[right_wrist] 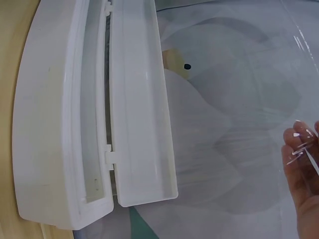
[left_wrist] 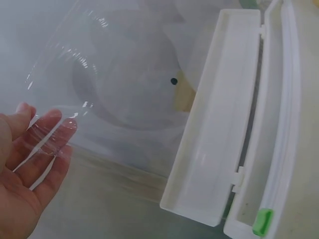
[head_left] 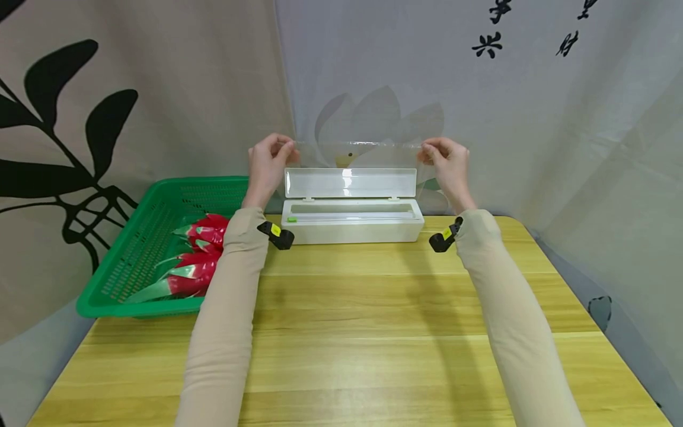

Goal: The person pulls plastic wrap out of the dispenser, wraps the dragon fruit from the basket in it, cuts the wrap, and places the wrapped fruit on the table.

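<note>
A clear sheet of cling film (head_left: 368, 153) stretches between my two hands above and behind a white cling film dispenser (head_left: 352, 232). My left hand (head_left: 268, 166) pinches its left top corner between thumb and fingers; in the left wrist view the film (left_wrist: 92, 64) drapes over the fingertips. At the opposite corner, my right hand (head_left: 451, 169) pinches the film, which shows creased over the fingers (right_wrist: 299, 142) in the right wrist view. The dispenser's lid (head_left: 349, 183) stands raised on its hinges. A green slide cutter (left_wrist: 263, 222) sits at the left end of the front rail.
To the left, a green plastic basket (head_left: 114, 267) holds several red fruits (head_left: 194, 270) with green tips, partly hidden by my left sleeve. A printed cloth (head_left: 533, 118) hangs behind the wooden table (head_left: 347, 332), close to the dispenser's back.
</note>
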The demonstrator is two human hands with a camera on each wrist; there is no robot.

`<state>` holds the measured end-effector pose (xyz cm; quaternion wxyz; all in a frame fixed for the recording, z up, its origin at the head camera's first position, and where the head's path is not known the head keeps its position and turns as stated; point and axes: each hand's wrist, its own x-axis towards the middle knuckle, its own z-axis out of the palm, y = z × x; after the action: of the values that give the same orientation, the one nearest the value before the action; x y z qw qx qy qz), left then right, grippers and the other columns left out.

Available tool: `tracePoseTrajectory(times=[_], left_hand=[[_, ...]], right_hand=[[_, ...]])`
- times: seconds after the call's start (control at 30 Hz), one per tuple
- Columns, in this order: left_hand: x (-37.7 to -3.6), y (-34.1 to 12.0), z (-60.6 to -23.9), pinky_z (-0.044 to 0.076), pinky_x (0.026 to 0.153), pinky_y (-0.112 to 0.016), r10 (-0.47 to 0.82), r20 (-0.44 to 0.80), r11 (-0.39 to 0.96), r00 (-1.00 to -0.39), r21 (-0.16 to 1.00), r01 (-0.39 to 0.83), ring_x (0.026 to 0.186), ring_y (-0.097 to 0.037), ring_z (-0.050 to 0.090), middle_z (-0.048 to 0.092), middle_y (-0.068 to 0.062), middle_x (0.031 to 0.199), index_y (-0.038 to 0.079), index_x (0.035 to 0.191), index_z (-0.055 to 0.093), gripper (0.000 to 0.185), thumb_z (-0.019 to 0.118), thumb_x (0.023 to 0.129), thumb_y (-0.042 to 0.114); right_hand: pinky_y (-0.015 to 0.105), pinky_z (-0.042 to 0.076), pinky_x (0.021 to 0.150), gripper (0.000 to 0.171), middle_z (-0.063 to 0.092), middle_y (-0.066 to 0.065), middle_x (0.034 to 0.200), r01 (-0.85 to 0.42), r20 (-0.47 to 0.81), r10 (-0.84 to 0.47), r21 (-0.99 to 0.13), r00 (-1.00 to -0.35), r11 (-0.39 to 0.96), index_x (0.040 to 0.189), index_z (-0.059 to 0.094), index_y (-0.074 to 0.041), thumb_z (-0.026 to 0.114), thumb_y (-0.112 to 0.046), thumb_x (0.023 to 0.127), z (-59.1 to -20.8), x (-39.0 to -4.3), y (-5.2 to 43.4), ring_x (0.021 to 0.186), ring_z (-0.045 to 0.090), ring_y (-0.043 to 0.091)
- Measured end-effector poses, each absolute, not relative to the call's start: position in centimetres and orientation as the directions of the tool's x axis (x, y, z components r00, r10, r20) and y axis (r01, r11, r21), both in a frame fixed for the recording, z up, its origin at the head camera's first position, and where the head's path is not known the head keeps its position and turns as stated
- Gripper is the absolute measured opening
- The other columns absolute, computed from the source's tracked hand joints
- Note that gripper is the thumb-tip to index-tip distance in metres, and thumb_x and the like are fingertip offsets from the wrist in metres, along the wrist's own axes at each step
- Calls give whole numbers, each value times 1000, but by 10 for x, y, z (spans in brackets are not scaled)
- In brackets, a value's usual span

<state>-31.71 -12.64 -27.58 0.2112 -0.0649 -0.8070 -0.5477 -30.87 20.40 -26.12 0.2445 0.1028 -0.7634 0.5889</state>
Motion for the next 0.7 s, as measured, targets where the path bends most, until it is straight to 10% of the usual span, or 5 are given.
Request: tracePoseTrajectory(times=[0.7], left_hand=[[-310,-126,-255,54,85,-25,-158,454,399,-877,842,364,82,-12,67,72,-13,98,5,108,65,26,55,95,26]], right_hand=[[16,54,69,18,67,-8,72,-496,545,121,-819,-829,287,98,67,8,60,-8,91,-240,-303,202,68,65,9]])
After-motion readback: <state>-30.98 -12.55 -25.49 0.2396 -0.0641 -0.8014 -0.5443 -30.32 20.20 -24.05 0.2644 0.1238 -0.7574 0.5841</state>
